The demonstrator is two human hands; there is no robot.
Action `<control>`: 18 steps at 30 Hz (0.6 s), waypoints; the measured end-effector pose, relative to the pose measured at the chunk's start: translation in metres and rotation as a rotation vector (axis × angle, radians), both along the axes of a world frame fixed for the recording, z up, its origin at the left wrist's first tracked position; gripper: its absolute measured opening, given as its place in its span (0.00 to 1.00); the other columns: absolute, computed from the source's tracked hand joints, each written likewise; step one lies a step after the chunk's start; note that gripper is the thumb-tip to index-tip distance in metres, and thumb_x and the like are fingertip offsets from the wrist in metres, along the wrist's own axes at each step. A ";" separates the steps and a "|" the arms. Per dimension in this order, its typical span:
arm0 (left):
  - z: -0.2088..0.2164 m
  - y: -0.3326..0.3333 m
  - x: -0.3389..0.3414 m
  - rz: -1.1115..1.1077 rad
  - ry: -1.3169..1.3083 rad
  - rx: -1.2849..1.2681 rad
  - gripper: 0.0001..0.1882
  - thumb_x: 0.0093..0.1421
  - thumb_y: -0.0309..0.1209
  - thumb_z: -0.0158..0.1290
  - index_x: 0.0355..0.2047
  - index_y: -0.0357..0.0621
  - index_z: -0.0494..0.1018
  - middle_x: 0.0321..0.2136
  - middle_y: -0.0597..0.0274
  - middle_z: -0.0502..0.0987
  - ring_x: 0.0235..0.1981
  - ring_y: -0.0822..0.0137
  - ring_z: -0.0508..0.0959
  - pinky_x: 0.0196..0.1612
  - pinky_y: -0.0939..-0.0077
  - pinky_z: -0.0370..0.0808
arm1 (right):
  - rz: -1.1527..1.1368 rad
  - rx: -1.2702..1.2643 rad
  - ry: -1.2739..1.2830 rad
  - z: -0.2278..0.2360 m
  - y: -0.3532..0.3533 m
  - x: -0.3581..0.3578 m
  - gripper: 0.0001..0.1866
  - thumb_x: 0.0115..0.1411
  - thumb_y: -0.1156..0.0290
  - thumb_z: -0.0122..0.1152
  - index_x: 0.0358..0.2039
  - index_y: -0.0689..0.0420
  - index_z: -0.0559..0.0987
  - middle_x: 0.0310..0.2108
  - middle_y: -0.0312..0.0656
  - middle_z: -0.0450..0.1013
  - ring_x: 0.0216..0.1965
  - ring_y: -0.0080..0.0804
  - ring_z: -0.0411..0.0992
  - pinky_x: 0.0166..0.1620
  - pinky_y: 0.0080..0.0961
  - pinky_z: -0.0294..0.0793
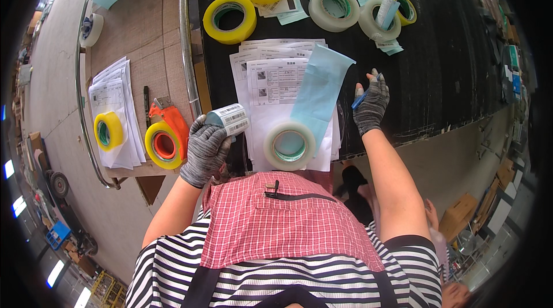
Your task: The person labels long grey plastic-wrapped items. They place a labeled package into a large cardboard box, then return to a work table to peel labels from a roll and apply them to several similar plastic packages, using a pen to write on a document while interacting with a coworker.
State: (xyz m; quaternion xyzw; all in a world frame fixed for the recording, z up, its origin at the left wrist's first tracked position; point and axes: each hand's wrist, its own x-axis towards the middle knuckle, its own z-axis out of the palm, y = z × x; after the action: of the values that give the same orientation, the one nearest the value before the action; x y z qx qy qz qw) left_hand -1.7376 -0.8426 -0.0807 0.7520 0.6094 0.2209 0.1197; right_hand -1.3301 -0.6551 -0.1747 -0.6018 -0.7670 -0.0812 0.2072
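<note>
- In the head view, the left hand (207,149) has its grip closed around a small roll of barcode labels (233,119), held just left of the papers (276,86), printed faces up.
- The right hand (371,103) grasps a blue pen (360,99) between curled fingers, over the black bench (438,78) and right of the papers, apart from them.
- A pale blue strip (324,86) lies slantwise across the papers; a clear tape roll (273,147) sits at its lower end and probably works as a weight, so leaving it there seems wise.
- Light pressure should suit the labels: squeezing would likely crease them, and fingertips are best kept off the codes.
- Writing would likely go more cleanly with the pen turned point down and the sheet steadied.
- Handling labels right-handed calls for keeping the pen tip clear.
</note>
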 end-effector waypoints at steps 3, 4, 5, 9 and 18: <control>-0.001 0.000 0.000 0.002 0.000 0.003 0.08 0.53 0.31 0.62 0.34 0.48 0.77 0.30 0.61 0.80 0.37 0.59 0.81 0.63 0.51 0.63 | -0.022 -0.022 -0.011 0.001 0.000 -0.001 0.23 0.59 0.66 0.64 0.53 0.53 0.69 0.61 0.44 0.67 0.65 0.47 0.62 0.66 0.51 0.53; -0.001 0.000 0.000 0.003 0.001 0.004 0.08 0.53 0.31 0.62 0.34 0.48 0.77 0.30 0.61 0.80 0.37 0.59 0.81 0.63 0.50 0.63 | -0.024 -0.028 -0.011 0.001 0.000 -0.001 0.23 0.59 0.66 0.64 0.53 0.53 0.69 0.61 0.44 0.67 0.65 0.48 0.62 0.66 0.51 0.53; -0.001 0.000 0.000 0.003 0.003 0.001 0.08 0.53 0.31 0.62 0.34 0.48 0.77 0.30 0.61 0.80 0.37 0.59 0.81 0.64 0.50 0.63 | -0.026 -0.033 -0.012 0.001 0.000 -0.001 0.23 0.59 0.66 0.64 0.53 0.53 0.69 0.61 0.44 0.67 0.65 0.48 0.62 0.66 0.51 0.54; 0.001 0.000 0.000 0.002 0.003 -0.011 0.08 0.54 0.31 0.62 0.34 0.48 0.77 0.30 0.61 0.80 0.37 0.59 0.81 0.64 0.50 0.63 | -0.022 -0.044 -0.008 0.001 0.000 -0.001 0.23 0.59 0.66 0.63 0.54 0.53 0.68 0.61 0.44 0.68 0.65 0.48 0.62 0.66 0.51 0.54; 0.000 0.002 0.002 0.004 -0.027 0.006 0.06 0.53 0.29 0.59 0.33 0.46 0.76 0.30 0.60 0.80 0.38 0.55 0.80 0.63 0.52 0.62 | -0.013 -0.013 -0.004 0.005 0.004 -0.001 0.23 0.59 0.64 0.64 0.52 0.54 0.69 0.58 0.43 0.70 0.63 0.47 0.63 0.65 0.51 0.55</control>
State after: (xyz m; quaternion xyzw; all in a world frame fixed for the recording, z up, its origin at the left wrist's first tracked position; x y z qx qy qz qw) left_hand -1.7356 -0.8407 -0.0806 0.7480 0.6086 0.2331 0.1255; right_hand -1.3315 -0.6510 -0.1692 -0.6079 -0.7640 -0.0787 0.2011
